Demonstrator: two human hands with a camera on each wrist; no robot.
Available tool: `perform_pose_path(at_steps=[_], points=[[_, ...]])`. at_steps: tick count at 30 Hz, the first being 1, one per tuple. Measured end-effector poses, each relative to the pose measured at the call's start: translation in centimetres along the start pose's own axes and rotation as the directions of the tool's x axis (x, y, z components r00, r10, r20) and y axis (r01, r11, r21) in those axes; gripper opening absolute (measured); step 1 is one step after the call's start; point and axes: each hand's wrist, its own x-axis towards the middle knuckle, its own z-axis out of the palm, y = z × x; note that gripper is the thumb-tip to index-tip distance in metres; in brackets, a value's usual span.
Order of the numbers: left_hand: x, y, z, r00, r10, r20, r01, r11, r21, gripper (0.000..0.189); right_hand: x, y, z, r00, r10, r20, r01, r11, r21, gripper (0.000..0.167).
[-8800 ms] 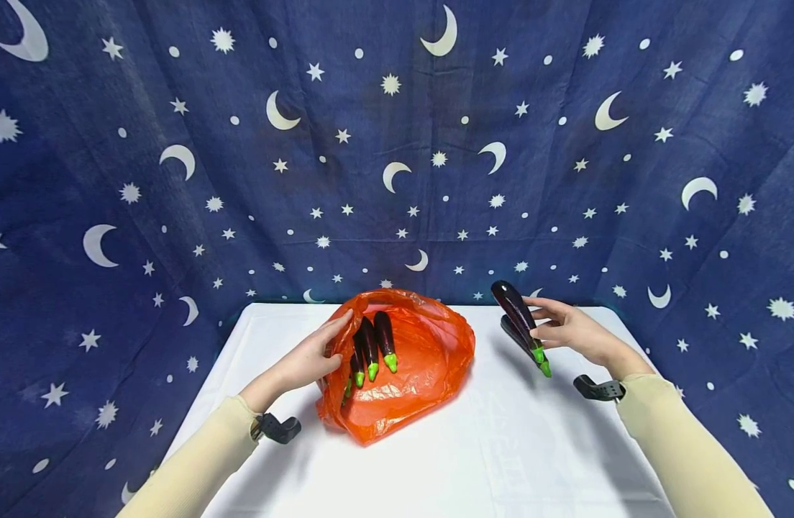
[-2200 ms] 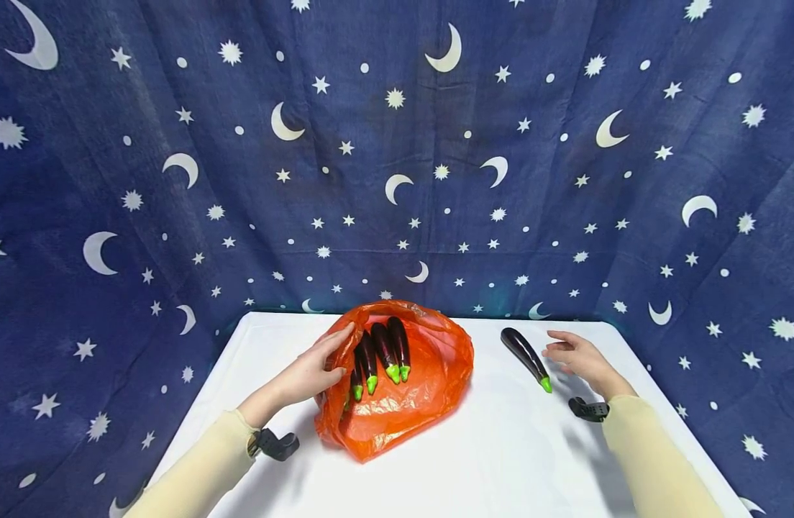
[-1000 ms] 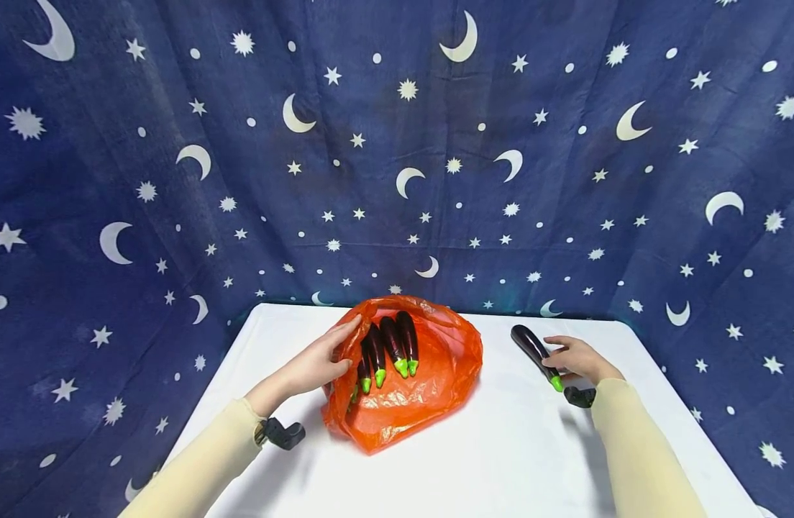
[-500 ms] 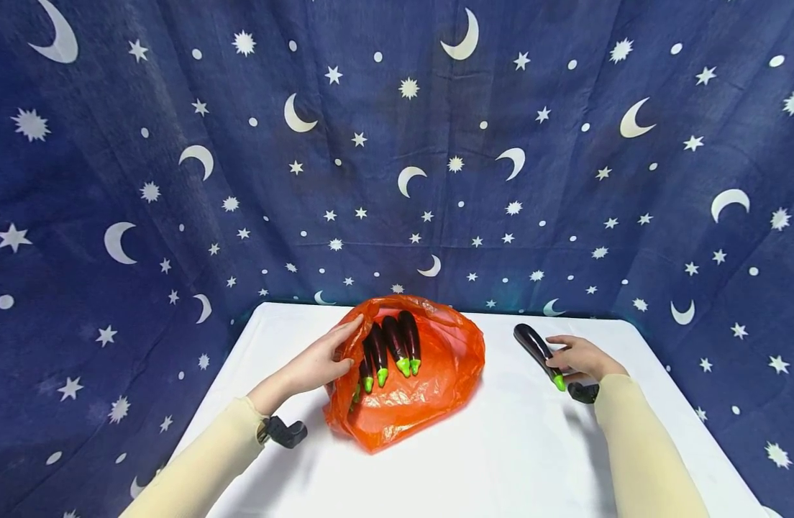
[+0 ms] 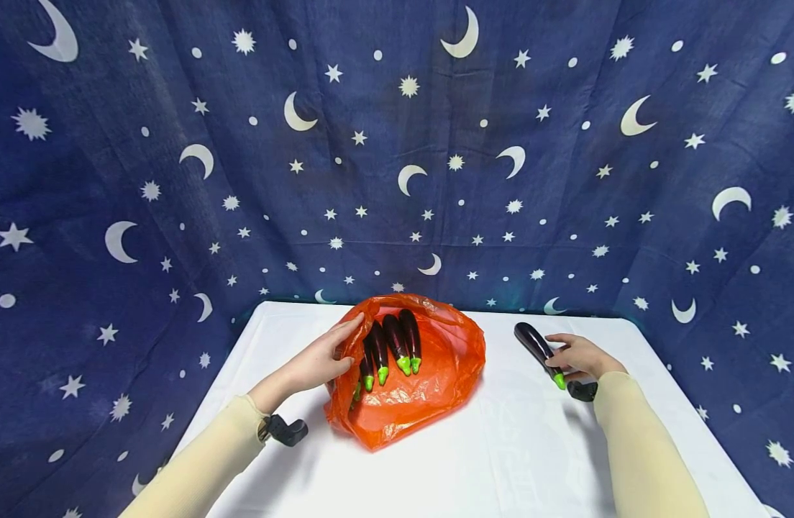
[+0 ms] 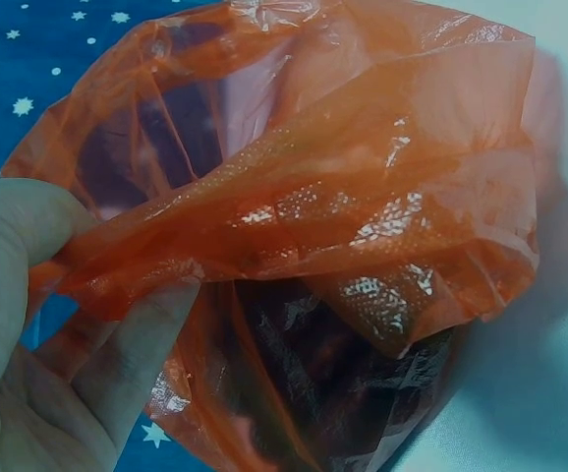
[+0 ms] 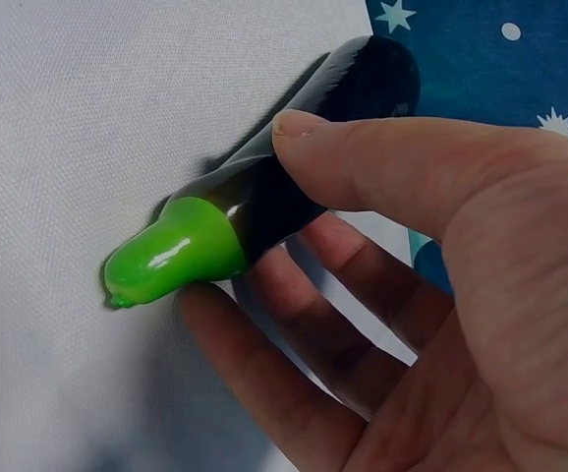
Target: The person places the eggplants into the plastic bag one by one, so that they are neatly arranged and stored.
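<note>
An orange plastic bag (image 5: pixel 429 403) lies on the white table with its mouth towards me. My left hand (image 5: pixel 309 365) pinches the left side of the bag's rim between thumb and fingers, as the left wrist view shows. Several dark purple eggplants (image 5: pixel 395 337) with green stem ends lie side by side inside. To the right of the bag, one more eggplant (image 5: pixel 531 339) lies slantwise on the cloth. My right hand (image 5: pixel 581 356) grips it near its green cap (image 7: pixel 181 251), thumb (image 7: pixel 363 162) on top and fingertips along its side.
A white cloth covers the table (image 5: pixel 449 475). Behind it and at both sides hangs a dark blue curtain (image 5: pixel 371 180) with moons and stars. Each wrist carries a small black camera (image 5: pixel 287 430).
Earlier my right hand held one eggplant above another; a further eggplant then appeared in the bag. My right hand has since moved left onto the one outside. My left hand stays at the rim.
</note>
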Motion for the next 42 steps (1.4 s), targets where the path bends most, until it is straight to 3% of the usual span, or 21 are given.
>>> perform_pose_path(at_steps=[13,42], points=[[0.24,-0.08,0.06,1.0,0.013,-0.003,-0.013,0.999,0.037,0.084,0.07,0.38,0.08,1.0,-0.02,0.012,0.02,0.999,0.029,0.082],[0.35,-0.06,0.1,1.0,0.017,0.003,-0.017,1.0,0.011,0.083,-0.08,-0.33,0.6,1.0,-0.017,0.006,0.018,0.999,-0.037,0.076]])
